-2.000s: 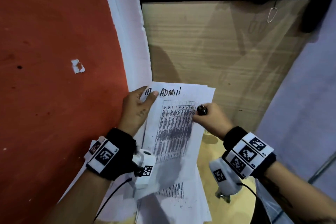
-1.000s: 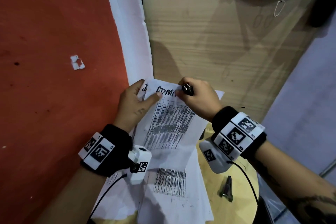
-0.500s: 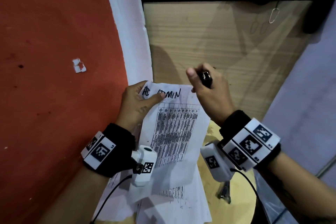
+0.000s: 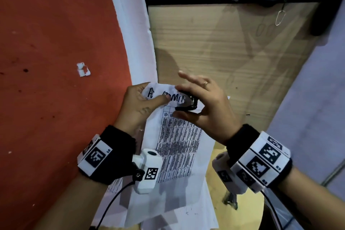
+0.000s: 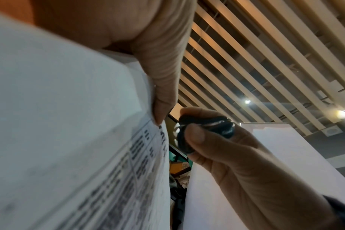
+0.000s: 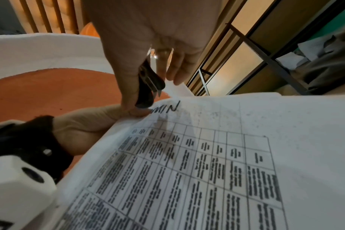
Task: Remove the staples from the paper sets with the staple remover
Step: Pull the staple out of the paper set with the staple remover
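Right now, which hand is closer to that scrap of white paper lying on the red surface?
Left. The left hand grips the paper set's top corner, right beside the red surface where the scrap lies. The right hand, holding the staple remover, is farther away.
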A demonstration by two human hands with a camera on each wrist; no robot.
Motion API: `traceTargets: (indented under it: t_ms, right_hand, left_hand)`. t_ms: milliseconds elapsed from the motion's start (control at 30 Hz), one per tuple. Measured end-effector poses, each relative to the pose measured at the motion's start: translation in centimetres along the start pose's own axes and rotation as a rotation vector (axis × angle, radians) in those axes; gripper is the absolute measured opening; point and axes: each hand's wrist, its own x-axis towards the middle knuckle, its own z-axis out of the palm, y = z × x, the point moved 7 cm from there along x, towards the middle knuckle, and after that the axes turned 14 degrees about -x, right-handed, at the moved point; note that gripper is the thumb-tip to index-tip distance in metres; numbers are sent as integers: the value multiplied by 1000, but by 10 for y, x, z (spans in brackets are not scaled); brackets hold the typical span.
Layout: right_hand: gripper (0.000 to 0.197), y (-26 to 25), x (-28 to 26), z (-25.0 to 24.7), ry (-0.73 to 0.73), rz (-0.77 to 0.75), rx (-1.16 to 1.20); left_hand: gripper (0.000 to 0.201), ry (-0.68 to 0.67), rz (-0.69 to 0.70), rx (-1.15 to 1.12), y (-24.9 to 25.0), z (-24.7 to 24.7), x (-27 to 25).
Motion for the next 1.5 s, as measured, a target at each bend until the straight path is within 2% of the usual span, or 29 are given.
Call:
traceTargets:
  t_ms: [133,233,367,700,1033,1267,1367,1500]
  right_hand:
    - [51,-3,0,3,24,-42,-17]
    - [45,-5,2,2,11,-66,-9]
    - [39,-9,4,0,27,-86,-27]
    - [37,-11,4,1,81,-112,-74]
    - [35,-16,6,3,69,-165,-59]
    - [35,-20,8,6,48,-203,-112]
    - [27,-20,8,5,62,-205,-115]
    - [29,-15,6,4,68,-160,-61]
  left_hand:
    - [17,-31,13,22,5,7,-3]
    - [12,-48,23,45,6,8,-2]
    - [15,-65,30,35,9,12,-3]
    - [19,-44,51,37,10,10,-4]
    - [22,-47,78,60,17,12,-9]
    - [12,-16,10,-18,13,6,-8]
    - [14,-2,-10,-10,11,3,-7]
    - [16,-9,-37,-19,10,6,-8]
